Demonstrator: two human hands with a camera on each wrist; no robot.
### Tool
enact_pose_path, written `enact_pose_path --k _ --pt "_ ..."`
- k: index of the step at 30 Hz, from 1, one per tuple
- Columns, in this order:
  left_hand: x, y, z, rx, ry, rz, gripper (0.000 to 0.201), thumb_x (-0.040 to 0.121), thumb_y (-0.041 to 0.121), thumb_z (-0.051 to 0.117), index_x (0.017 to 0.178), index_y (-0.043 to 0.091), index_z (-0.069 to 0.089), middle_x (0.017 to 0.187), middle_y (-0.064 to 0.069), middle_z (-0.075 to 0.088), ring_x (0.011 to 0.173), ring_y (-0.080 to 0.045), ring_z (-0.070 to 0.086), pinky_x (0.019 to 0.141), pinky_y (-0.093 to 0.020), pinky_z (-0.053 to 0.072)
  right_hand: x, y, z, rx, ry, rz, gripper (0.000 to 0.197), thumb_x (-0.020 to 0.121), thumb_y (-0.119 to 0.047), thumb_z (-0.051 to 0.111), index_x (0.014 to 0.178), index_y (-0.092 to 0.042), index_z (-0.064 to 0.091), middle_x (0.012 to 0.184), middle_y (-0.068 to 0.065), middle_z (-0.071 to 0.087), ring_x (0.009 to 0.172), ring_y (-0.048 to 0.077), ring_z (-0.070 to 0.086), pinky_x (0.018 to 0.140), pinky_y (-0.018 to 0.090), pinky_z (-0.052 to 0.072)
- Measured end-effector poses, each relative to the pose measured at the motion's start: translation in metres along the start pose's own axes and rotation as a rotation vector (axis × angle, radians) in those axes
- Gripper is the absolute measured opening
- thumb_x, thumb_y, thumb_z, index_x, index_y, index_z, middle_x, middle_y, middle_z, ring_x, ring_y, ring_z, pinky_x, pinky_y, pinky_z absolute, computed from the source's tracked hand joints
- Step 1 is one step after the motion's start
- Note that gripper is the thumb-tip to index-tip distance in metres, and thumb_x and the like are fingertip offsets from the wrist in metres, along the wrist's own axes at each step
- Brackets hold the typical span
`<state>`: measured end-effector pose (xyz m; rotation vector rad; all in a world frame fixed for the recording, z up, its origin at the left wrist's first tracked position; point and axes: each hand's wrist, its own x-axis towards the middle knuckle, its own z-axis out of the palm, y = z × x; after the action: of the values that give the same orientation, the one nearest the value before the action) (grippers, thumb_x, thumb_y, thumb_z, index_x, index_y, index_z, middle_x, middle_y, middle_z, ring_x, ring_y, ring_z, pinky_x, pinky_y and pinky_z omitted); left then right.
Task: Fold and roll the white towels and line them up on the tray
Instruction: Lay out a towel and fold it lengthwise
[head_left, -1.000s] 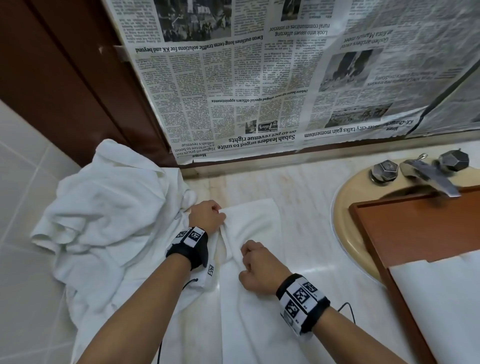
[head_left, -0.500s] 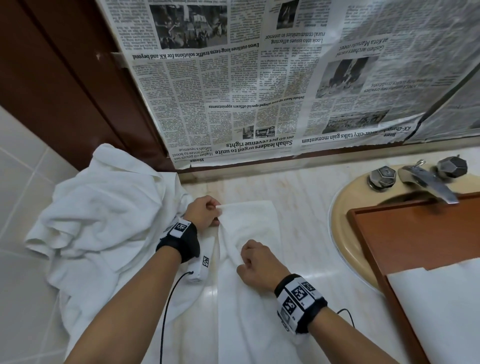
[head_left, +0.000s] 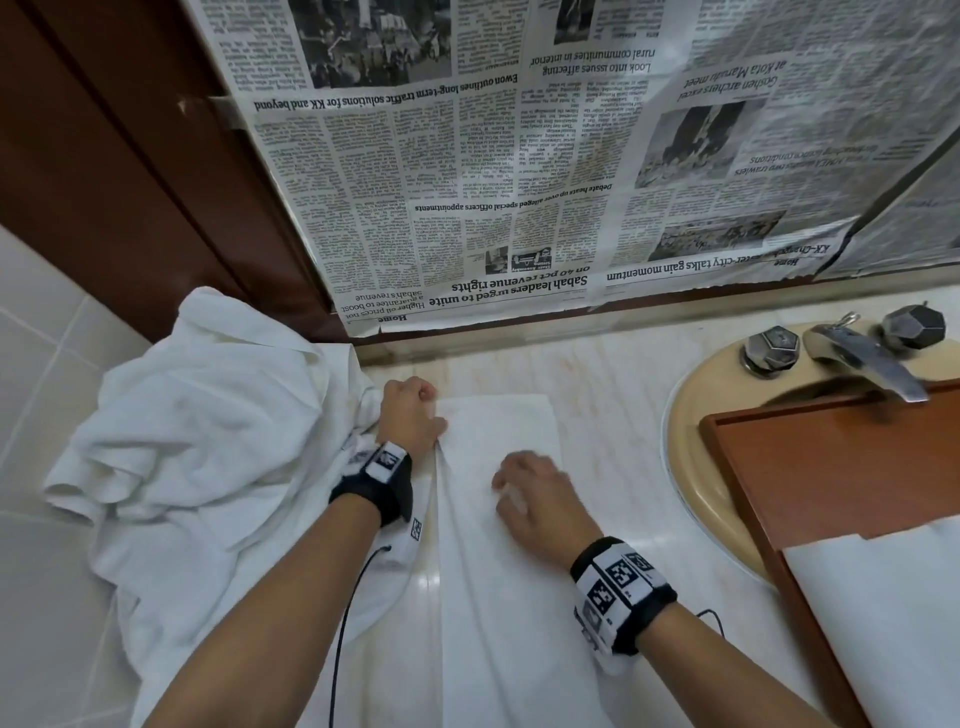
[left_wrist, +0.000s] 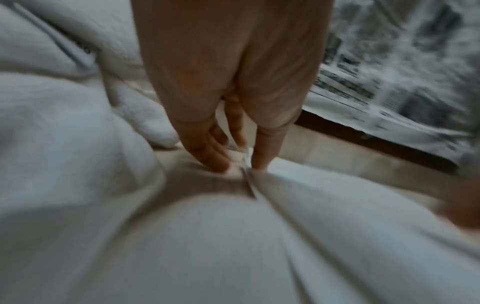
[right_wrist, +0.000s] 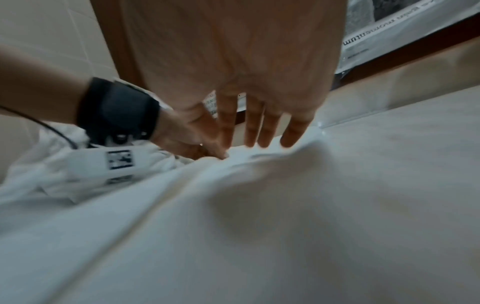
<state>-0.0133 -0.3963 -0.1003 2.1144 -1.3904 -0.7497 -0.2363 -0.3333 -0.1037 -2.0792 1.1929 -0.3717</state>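
The towel (head_left: 498, 519) lies folded lengthwise on the surface (head_left: 613, 415), not yet rolled; left hand (head_left: 410, 415) pinches its edge, right hand (head_left: 540, 499) presses flat, tray (head_left: 831, 467) without rolls.

We see towel (head_left: 498, 597): soft matt white cloth. Surface (head_left: 613, 395): glossy pale marble. Tray (head_left: 852, 467): smooth reddish wood. Tap (head_left: 862, 358): dull grey metal. Newspaper (head_left: 519, 156): crinkled matt paper.

Soft, even indoor light; head view sharp centrally, bowed toward its edges. Both wrist views are dim, motion-blurred, smearing most at 6 o'clock.
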Motion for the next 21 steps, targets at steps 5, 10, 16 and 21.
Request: enact_pose_path --k 5,10,16,21 --pt "-0.049 -0.002 0.030 0.325 0.053 0.294 0.051 0.087 0.022 0.065 0.135 0.013 0.053 0.150 -0.011 0.038 0.130 -0.035 0.041 0.104 -0.049 0.040 0.031 0.015 -0.015 -0.349 -0.071 0.040 0.080 0.085 -0.049 0.007 0.153 -0.014 0.029 0.163 0.003 0.020 0.150 0.026 0.017 0.118 0.047 0.017" --pt "-0.058 0.003 0.051 0.536 -0.250 0.231 0.057 0.106 0.039 0.018 0.159 0.028 -0.002 0.165 0.014 -0.009 0.153 -0.015 -0.005 0.121 -0.053 0.006 0.054 0.017 0.001 -0.528 -0.268 0.012 0.080 0.081 -0.050 -0.017 0.156 -0.024 -0.010 0.163 -0.011 -0.015 0.151 0.015 -0.013 0.122 0.046 -0.005" --pt "-0.050 -0.016 0.035 0.611 -0.284 0.132 0.057 0.105 0.048 0.008 0.156 0.034 -0.014 0.161 0.021 -0.021 0.152 -0.019 -0.014 0.120 -0.056 -0.004 0.062 0.054 -0.030 -0.566 -0.257 0.150 0.059 0.102 -0.051 0.004 0.154 -0.031 -0.018 0.157 -0.017 -0.025 0.149 0.014 -0.019 0.121 0.048 -0.008" --pt "-0.062 -0.016 0.026 0.564 -0.292 0.130 0.065 0.096 0.050 0.000 0.158 0.032 -0.004 0.163 0.016 -0.019 0.152 -0.024 -0.011 0.122 -0.053 0.000 0.044 0.033 -0.034 -0.586 -0.095 0.179 0.058 0.104 -0.033 0.022 0.158 -0.017 0.010 0.165 -0.003 0.004 0.152 0.025 0.007 0.120 0.052 0.014"
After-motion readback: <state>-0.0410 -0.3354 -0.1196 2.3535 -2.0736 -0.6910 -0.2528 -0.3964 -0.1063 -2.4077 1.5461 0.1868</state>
